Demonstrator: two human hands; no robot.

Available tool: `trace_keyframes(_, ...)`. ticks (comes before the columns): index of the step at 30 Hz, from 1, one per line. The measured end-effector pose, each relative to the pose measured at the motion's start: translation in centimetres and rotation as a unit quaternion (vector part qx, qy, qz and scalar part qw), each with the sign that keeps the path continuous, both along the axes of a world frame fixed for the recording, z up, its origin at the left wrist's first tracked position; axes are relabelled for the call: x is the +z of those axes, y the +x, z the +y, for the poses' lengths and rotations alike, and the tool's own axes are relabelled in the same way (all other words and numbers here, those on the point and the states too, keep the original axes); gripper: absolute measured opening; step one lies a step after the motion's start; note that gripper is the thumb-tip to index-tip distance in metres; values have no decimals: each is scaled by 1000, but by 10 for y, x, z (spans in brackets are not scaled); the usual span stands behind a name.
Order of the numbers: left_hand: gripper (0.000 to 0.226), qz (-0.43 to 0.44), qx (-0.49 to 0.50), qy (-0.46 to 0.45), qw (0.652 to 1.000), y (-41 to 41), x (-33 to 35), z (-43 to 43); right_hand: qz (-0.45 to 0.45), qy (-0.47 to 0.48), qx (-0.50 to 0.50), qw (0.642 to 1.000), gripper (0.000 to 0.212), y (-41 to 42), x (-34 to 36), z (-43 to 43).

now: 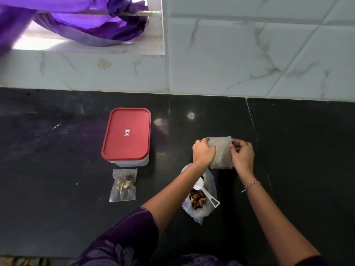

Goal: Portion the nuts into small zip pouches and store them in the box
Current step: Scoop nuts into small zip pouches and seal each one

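Nearest to us, a purple sleeve point(123, 244) with a printed pattern fills the bottom edge, cut off by the frame, and both bare forearms reach forward over the black desk point(57, 169). The right wrist wears a thin bracelet point(252, 184). Under the left forearm lies the open bag of nuts point(199, 203), its far end hidden by that arm. A white scoop point(206, 192) rests in its mouth with the handle pointing towards us and to the right. To the left, well apart from the bag, a filled pouch point(123, 186) lies flat with a small heap of nuts inside. We cannot tell whether its zip is closed. Beyond the bag, the left grip point(203, 152) grasps the left edge of a clear pouch point(221, 150) with curled fingers, and the right grip point(243, 154) pinches its right edge. The pouch stands just past the bag's far end. It is cloudy, so we cannot make out whether it is one pouch or several, or whether it holds anything. Just behind the filled pouch stands the box point(127, 163), closed under a red lid point(126, 134) with a small label too blurred to read. At the back rises a tiled wall point(249, 54), and a purple cloth point(86, 22) hangs over a window ledge point(96, 48) at the upper left.
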State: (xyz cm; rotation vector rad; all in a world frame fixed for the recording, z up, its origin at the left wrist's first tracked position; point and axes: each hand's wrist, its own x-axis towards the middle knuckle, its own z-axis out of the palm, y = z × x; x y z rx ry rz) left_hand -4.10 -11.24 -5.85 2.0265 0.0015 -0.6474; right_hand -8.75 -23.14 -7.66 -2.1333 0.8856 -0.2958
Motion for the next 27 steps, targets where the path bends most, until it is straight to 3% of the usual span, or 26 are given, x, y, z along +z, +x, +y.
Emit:
trace_keyframes(4, 40, -11, 17, -63, 998, -5, 11, 4, -52, 32, -27, 998, 20, -1, 18, 6)
trace_keyframes(9, 27, -92, 61, -125, 986, -17, 23, 19, -109, 97, -29, 989, 21, -9, 45, 22)
trace_keyframes(16, 14, -90, 168, -230, 954, -26, 42, 69, -158, 206, 110, 959, 37, -32, 73, 51)
trace_keyframes(22, 17, -108, 123, -253, 954, -35, 50, 103, -148, 55, 221, 962, 24, -45, 89, 71)
trace_keyframes(27, 17, -149, 65, -232, 959, -38, 53, 116, -95, 2, 226, 969, 19, -43, 101, 91)
